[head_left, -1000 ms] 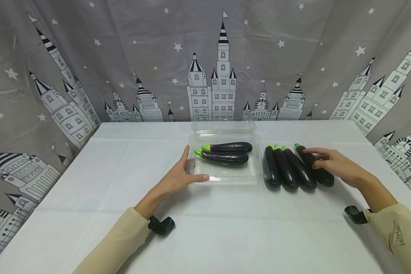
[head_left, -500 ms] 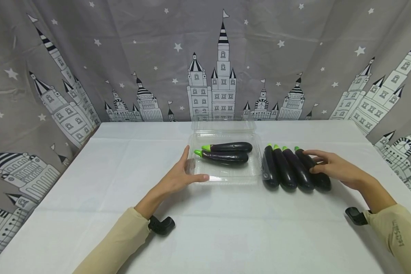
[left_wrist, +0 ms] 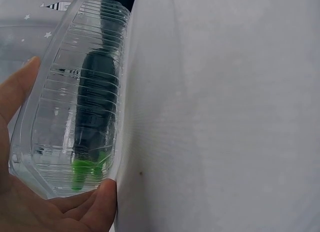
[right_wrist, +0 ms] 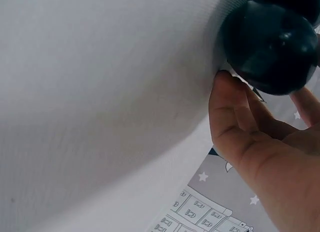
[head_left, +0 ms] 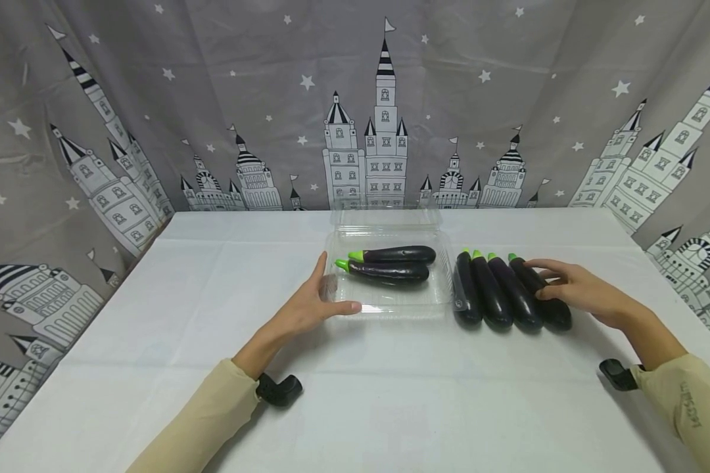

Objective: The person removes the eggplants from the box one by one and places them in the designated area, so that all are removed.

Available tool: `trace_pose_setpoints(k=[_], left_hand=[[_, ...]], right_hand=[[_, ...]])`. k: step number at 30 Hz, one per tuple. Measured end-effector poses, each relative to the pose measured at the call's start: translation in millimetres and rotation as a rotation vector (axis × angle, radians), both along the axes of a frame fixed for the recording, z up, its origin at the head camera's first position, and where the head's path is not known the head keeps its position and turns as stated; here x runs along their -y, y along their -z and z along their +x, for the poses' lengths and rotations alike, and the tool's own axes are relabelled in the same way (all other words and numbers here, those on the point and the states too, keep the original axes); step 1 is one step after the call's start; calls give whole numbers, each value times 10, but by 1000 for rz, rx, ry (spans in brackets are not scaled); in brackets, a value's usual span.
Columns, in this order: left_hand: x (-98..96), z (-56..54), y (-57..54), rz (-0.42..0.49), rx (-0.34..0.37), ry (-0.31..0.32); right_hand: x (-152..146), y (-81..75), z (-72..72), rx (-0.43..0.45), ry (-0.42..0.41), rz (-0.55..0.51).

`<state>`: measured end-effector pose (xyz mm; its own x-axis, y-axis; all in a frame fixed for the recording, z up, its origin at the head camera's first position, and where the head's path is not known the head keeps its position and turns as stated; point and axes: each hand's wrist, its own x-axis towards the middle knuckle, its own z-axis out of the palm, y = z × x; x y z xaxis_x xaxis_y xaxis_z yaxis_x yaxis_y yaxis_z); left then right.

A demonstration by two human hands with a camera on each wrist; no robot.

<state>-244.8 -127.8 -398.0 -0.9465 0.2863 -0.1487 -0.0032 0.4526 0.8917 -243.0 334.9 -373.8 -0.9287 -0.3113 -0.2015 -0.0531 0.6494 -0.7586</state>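
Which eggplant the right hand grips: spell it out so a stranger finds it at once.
On the white table, find the clear box, then the row of four eggplants to its right. Yours is the rightmost eggplant, farthest from the box and the only one of the four that the right hand grips.

The white-covered table (head_left: 378, 394) bears an open, clear plastic clamshell container (head_left: 396, 307), touched by the left hand (head_left: 306, 304), and four green-stemmed eggplants (head_left: 513, 291) side by side between that container and the right hand (head_left: 588, 289), which touches the nearest
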Motion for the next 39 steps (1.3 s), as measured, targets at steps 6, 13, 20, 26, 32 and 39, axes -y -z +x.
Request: trace_pose_setpoints(k=[6,13,20,26,32,39], left_hand=[[-2,-4,7,-11,-4,-2],[3,-4,5,-14,-6,-1],[8,2,8,1,-7,-1],[9,7,8,11,-9,0],[1,3,5,16,-14,1],[0,-3,2,20,-17,7]], right_hand=[[-9,-28,12,-72,21,2],[40,-81,5,-124,68,-31],[199,-171,34,-179,98,-34],[392,-252,66,-237,58,-64],[617,-326,88,-266,-30,-113],[914,-362,75,-266,-83,-148]])
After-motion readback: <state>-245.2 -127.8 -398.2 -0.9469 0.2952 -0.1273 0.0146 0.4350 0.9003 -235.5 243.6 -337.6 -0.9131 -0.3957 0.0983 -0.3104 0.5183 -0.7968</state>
